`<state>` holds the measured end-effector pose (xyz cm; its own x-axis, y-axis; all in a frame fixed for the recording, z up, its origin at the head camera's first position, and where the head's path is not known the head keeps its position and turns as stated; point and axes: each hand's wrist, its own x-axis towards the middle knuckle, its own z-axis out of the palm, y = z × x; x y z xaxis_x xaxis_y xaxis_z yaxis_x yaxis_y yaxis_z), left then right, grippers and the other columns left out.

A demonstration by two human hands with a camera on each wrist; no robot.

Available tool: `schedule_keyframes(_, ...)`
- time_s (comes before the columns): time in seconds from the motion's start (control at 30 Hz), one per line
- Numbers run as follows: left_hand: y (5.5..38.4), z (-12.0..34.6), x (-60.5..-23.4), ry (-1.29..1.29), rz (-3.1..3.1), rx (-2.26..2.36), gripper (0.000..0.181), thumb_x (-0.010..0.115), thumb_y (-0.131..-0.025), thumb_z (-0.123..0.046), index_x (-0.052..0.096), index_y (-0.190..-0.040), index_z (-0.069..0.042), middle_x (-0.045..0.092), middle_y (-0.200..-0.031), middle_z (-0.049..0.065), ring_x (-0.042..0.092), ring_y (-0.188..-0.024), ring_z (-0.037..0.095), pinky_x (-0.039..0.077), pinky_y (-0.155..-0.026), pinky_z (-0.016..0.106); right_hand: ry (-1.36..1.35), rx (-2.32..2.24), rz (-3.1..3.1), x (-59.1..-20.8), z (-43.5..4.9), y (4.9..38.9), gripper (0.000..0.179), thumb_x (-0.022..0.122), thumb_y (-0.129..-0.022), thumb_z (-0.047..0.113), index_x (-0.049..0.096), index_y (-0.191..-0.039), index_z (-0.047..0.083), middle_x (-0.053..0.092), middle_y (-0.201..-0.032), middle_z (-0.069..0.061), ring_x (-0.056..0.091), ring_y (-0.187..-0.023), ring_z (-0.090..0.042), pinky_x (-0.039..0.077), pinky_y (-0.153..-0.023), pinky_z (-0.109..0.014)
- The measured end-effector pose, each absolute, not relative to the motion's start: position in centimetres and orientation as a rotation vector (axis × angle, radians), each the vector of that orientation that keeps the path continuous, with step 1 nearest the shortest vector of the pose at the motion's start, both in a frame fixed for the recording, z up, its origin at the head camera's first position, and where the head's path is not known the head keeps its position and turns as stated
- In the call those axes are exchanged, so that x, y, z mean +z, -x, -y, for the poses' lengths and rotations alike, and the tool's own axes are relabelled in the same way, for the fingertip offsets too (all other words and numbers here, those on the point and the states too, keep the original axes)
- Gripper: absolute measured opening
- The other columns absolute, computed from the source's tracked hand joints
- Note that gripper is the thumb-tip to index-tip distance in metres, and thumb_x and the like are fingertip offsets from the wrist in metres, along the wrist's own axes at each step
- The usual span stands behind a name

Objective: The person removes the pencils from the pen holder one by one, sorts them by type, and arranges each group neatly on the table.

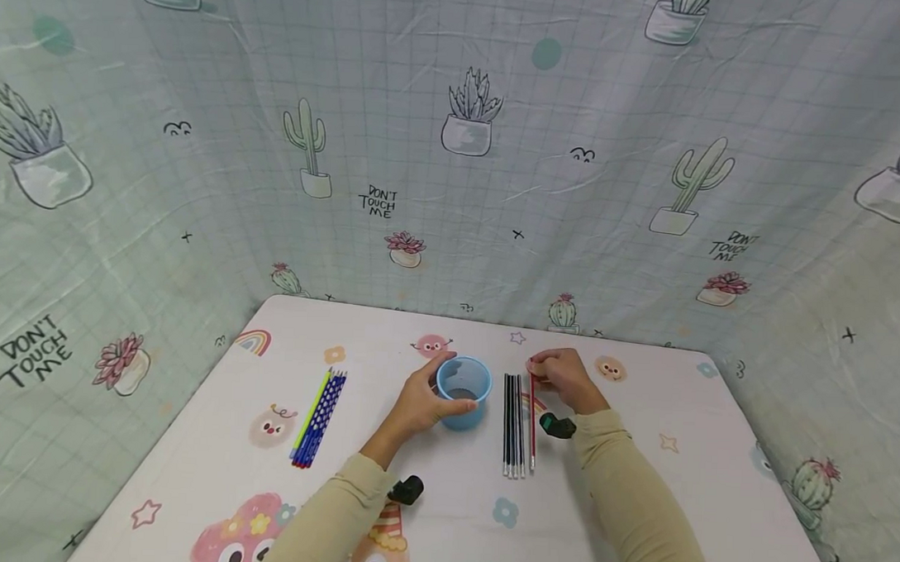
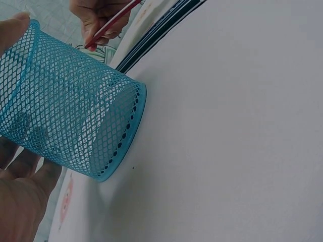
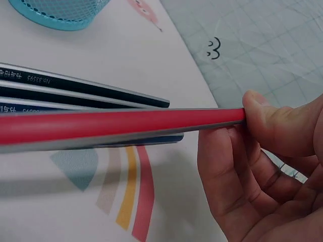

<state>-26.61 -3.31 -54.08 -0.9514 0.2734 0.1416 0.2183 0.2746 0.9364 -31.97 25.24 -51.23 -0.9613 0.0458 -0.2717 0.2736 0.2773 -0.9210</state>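
A light blue mesh pencil cup (image 1: pixel 463 414) is gripped by my left hand (image 1: pixel 422 400), thumb on the near side and fingers round the far side. In the left wrist view the cup (image 2: pixel 75 101) appears to contain nothing. My right hand (image 1: pixel 563 376) pinches the far end of a red pencil (image 3: pixel 121 126) between thumb and fingertips. That pencil is raised above several dark pencils (image 1: pixel 514 424) lying side by side on the table, right of the cup. Their silver ends point toward me.
Left of the cup lies a bundle of blue patterned pencils (image 1: pixel 322 417) beside a yellow-green pencil (image 1: pixel 311 413). The table (image 1: pixel 449 529) has a white cartoon-printed cover. A cactus-print curtain (image 1: pixel 452 215) hangs behind and along both sides.
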Motion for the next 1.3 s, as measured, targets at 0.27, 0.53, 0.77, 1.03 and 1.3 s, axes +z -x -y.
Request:
schedule_keyframes(0.27,26.5,3.4,-54.1,-0.496,-2.469,1.818,0.093,0.093,-0.078,-0.033,0.045,-0.156,-0.015,0.057,-0.150,0.012,0.058,-0.136,0.035,0.053,-0.111,0.054,-0.317,-1.739,-2.358,-52.1,-25.3,32.1,0.024,0.064,-0.101,0.007,0.069,-0.119,-0.007,0.068,-0.095,-0.007,0.062,-0.078,-0.016,0.056,-0.068,-0.026)
schedule_keyframes(0.53,26.4,3.5,-54.2,-0.475,-2.472,1.818,0.094,0.093,-0.078,-0.031,0.044,-0.157,-0.012,0.057,-0.150,0.013,0.058,-0.135,0.037,0.053,-0.111,0.055,-0.344,-1.741,-2.306,-52.9,-25.3,32.3,0.024,0.065,-0.101,0.007,0.068,-0.121,-0.007,0.066,-0.092,-0.008,0.060,-0.078,-0.018,0.056,-0.065,-0.025)
schedule_keyframes(0.77,26.3,3.6,-54.3,-0.469,-2.465,1.806,0.098,0.094,-0.077,-0.033,0.043,-0.158,-0.012,0.055,-0.153,0.011,0.056,-0.138,0.035,0.052,-0.113,0.053,-0.370,-1.751,-2.291,-53.3,-25.1,32.5,0.024,0.066,-0.099,0.005,0.068,-0.120,-0.008,0.067,-0.089,-0.008,0.061,-0.073,-0.016,0.056,-0.062,-0.024)
schedule_keyframes(1.03,26.3,3.5,-53.9,-0.478,-2.485,1.786,0.095,0.092,-0.078,-0.037,0.044,-0.157,-0.019,0.055,-0.152,0.009,0.057,-0.138,0.035,0.053,-0.112,0.054,-0.377,-1.711,-2.362,-53.4,-25.1,32.4,0.025,0.067,-0.098,0.003,0.069,-0.119,-0.010,0.069,-0.088,-0.008,0.062,-0.068,-0.012,0.057,-0.061,-0.022)
schedule_keyframes(1.3,26.5,3.4,-54.0,-0.510,-2.467,1.822,0.092,0.093,-0.077,-0.031,0.047,-0.155,-0.019,0.058,-0.148,0.010,0.060,-0.133,0.031,0.054,-0.110,0.051,-0.308,-1.617,-2.444,-53.6,-25.2,32.3,0.025,0.068,-0.096,0.004,0.072,-0.117,-0.010,0.072,-0.085,-0.009,0.064,-0.064,-0.011,0.058,-0.059,-0.023)
